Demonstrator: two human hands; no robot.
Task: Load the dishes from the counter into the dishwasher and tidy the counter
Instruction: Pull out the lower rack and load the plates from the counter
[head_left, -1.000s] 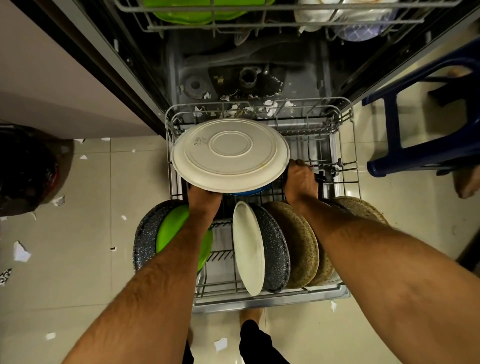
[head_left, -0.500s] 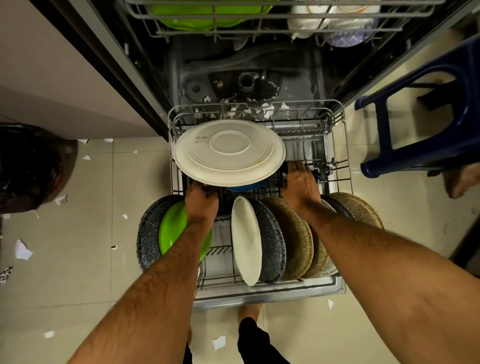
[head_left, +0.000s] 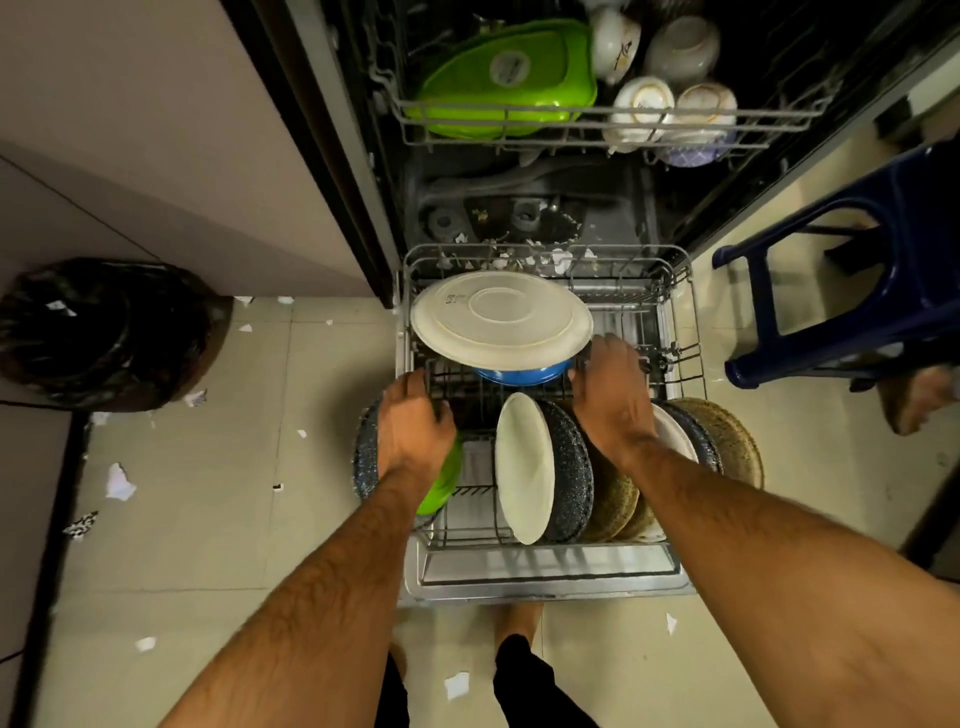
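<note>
A: Near end first. What stood at the front of the lower rack (head_left: 545, 577)?

B: Plates on edge. A white plate (head_left: 523, 467) against a dark speckled plate (head_left: 570, 475), then tan speckled plates (head_left: 615, 499) behind those. Far right, more on edge, the outermost a tan plate (head_left: 727, 441). On the left, a green plate (head_left: 441, 491) against another dark speckled one (head_left: 363, 457).

A: Hands?

B: Both were down in the rack. The left hand (head_left: 413, 428) was over the green plate, fingers curled onto the black wire grid (head_left: 457, 384) in the middle; grip looked closed on the wire, though the fingertips were partly hidden. The right hand (head_left: 613, 397) reached the right side of that grid, fingers bent down by the big plate's rim. Could not tell if that grip held anything.

A: Further back?

B: A large cream plate (head_left: 501, 319) lay tilted, underside up, leaning over a blue dish (head_left: 522, 374) just beneath it. Behind, the tub floor (head_left: 524, 213) had white scraps on it.

A: Upper rack (head_left: 597, 117)?

B: A green lidded container (head_left: 506, 78) left, white cups and bowls (head_left: 647, 101) right.

A: Surroundings?

B: Tiled floor (head_left: 208, 519) littered with paper bits, a black bin bag (head_left: 104, 332) on the left, a blue plastic stool (head_left: 852, 291) on the right, a bare foot (head_left: 519, 618) below the rack.
</note>
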